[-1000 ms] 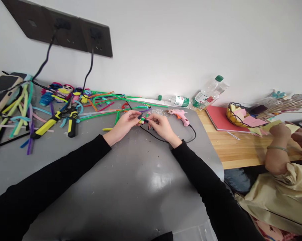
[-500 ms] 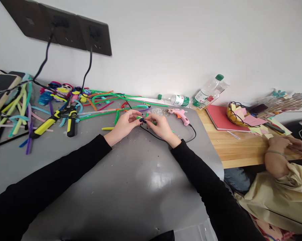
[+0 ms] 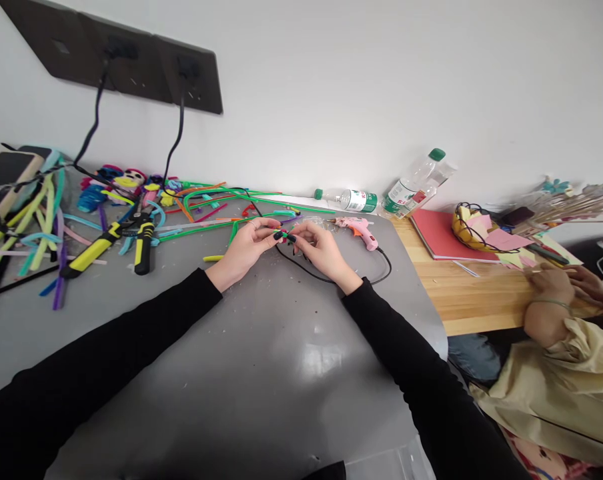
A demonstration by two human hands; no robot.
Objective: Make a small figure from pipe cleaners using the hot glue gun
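Observation:
My left hand (image 3: 249,245) and my right hand (image 3: 317,248) meet fingertip to fingertip above the grey table (image 3: 261,360). Both pinch one small green craft piece (image 3: 283,235) with a red spot on it. My nails are dark. A black cord (image 3: 331,277) runs under my right hand to a pink glue gun (image 3: 359,231) just to its right. A short yellow pipe cleaner bit (image 3: 214,257) lies left of my left wrist. Long green pipe cleaners (image 3: 206,227) lie just behind my hands.
Yellow-handled pliers (image 3: 142,243) and a heap of coloured pipe cleaners (image 3: 36,227) cover the table's back left. Two plastic bottles (image 3: 381,197) lie by the wall. To the right, another person's hands (image 3: 556,283) rest on a wooden table (image 3: 481,293) with a red notebook (image 3: 439,233) and a wire basket (image 3: 474,230).
My fingers have shifted slightly on the small green piece, staying in place. The other person's hands have dropped from holding yellow paper down to the wooden table.

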